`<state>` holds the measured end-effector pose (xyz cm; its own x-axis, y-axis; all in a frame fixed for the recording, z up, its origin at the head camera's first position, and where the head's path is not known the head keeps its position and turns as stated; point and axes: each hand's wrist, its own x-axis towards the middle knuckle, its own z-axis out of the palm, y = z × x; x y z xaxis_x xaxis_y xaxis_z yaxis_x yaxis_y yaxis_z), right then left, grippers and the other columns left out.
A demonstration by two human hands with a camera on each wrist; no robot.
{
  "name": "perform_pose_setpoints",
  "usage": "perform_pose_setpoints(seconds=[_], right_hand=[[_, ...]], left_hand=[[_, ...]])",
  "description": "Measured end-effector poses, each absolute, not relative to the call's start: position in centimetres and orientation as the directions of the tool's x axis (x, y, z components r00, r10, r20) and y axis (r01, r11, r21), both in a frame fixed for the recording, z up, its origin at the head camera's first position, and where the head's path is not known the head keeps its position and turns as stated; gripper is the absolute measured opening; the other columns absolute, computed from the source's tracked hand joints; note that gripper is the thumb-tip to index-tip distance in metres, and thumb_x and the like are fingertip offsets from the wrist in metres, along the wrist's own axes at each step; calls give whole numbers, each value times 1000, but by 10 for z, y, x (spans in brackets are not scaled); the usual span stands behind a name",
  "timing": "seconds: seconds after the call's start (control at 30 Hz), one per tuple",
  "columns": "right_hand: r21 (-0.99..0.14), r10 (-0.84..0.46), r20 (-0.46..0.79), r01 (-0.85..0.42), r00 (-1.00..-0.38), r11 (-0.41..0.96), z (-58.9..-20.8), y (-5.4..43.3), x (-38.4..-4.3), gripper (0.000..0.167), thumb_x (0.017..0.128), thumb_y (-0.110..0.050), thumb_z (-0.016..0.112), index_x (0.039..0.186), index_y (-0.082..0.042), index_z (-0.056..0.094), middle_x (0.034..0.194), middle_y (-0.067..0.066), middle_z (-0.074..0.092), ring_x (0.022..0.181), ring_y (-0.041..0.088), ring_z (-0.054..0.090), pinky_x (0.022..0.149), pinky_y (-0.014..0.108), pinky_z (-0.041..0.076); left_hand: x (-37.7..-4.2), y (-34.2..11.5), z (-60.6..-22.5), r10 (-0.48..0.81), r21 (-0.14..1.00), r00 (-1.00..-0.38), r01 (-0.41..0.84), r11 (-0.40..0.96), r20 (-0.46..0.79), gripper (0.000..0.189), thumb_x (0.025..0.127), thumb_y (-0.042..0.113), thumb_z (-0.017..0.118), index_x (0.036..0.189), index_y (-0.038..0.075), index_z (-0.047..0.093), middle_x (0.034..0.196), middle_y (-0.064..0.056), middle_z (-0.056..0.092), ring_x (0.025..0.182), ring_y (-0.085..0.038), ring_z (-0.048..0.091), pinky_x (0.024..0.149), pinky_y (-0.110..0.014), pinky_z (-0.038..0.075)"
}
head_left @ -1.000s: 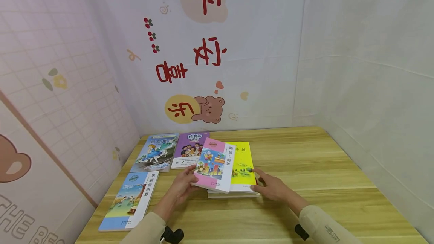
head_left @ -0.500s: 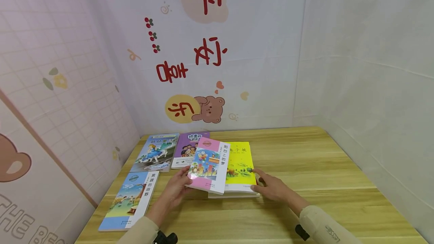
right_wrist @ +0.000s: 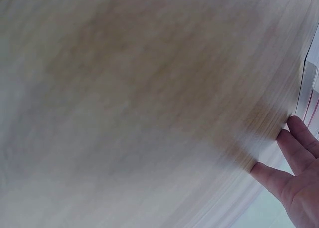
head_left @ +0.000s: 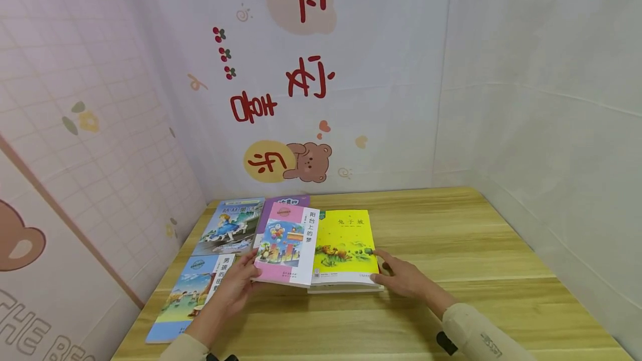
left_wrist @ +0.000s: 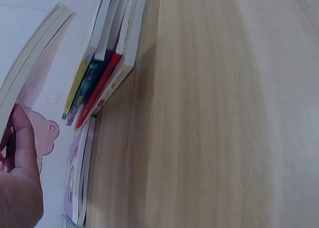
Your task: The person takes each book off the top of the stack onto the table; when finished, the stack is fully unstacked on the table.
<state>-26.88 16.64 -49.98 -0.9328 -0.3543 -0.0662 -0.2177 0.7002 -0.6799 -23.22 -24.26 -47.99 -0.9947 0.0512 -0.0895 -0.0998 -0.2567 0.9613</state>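
My left hand (head_left: 237,284) grips the lower left edge of a pink and white book (head_left: 287,245). In the left wrist view that book (left_wrist: 31,53) is tilted and raised above the table, thumb and fingers on its edge. A yellow book (head_left: 347,245) tops a stack of several books, whose edges (left_wrist: 107,54) show in the left wrist view. The held book overlaps the stack's left edge in the head view. My right hand (head_left: 407,279) touches the stack's right side near its lower corner. In the right wrist view its extended fingers (right_wrist: 298,151) meet the wooden surface beside the stack.
A blue book with a girl on its cover (head_left: 232,227) lies at the back left of the wooden table (head_left: 451,249). A purple book (head_left: 264,213) beside it is partly covered. Nearer lies a blue and white book (head_left: 183,299), partly behind my left forearm. Printed cloth (head_left: 391,71) stands behind.
My left hand has carried the pink and white book leftward off most of the yellow book, now in front of the purple book. My right hand has stayed in place.
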Motion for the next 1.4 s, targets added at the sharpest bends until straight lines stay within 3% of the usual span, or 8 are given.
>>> perform_pose_setpoints(seconds=[0.57,0.67,0.77,0.9,1.03,1.3,1.4], right_hand=[[-665,-346,-81,-208,-935,717,-501,164,-270,73,92,-49,66,153,-20,38,134,20,57,122,37,55,98,60,42],[-668,-343,-82,-204,-936,715,-500,164,-270,73,92,-49,66,153,-19,39,135,20,57,122,37,55,98,60,42],[-671,-344,-81,-204,-935,713,-499,165,-269,73,92,-48,66,152,-18,39,135,20,57,123,37,55,99,60,42],[-670,-347,-78,-208,-935,713,-500,166,-269,73,92,-48,66,152,-18,39,135,21,57,122,38,55,99,60,42],[-667,-341,-84,-202,-936,717,-501,166,-270,73,91,-49,67,152,-19,39,134,21,57,122,38,55,98,60,42],[-665,-335,-83,-198,-939,720,-502,166,-270,73,91,-49,67,152,-20,39,135,21,57,122,37,55,98,60,42],[-667,-335,-84,-197,-938,719,-501,166,-270,73,91,-49,67,152,-19,39,135,21,57,122,38,55,98,60,42]], left_hand=[[-191,-293,-487,-44,960,-973,-217,-178,-228,73,92,-3,46,156,1,11,157,-22,20,99,-17,61,78,-37,51],[-185,-299,-490,-29,955,-966,-247,-163,-255,73,94,-2,46,156,1,9,148,-20,34,99,-17,62,79,-38,52],[-180,-304,-495,12,948,-961,-273,-162,-275,74,95,-1,47,156,-1,4,129,-9,51,97,-16,64,80,-37,53],[-175,-305,-503,89,940,-954,-297,-169,-286,78,96,1,46,155,-5,-5,114,-1,58,97,-15,64,82,-37,53],[-172,-302,-509,97,925,-946,-323,-200,-309,82,94,0,48,155,-5,-6,116,-4,58,100,-18,62,84,-40,52],[-176,-292,-506,-9,934,-948,-313,-174,-319,78,94,2,50,155,-7,3,127,-13,53,95,-18,63,80,-39,53],[-178,-289,-505,-53,943,-948,-304,-136,-313,76,92,1,51,153,-10,8,135,-25,47,92,-19,64,77,-39,54]])
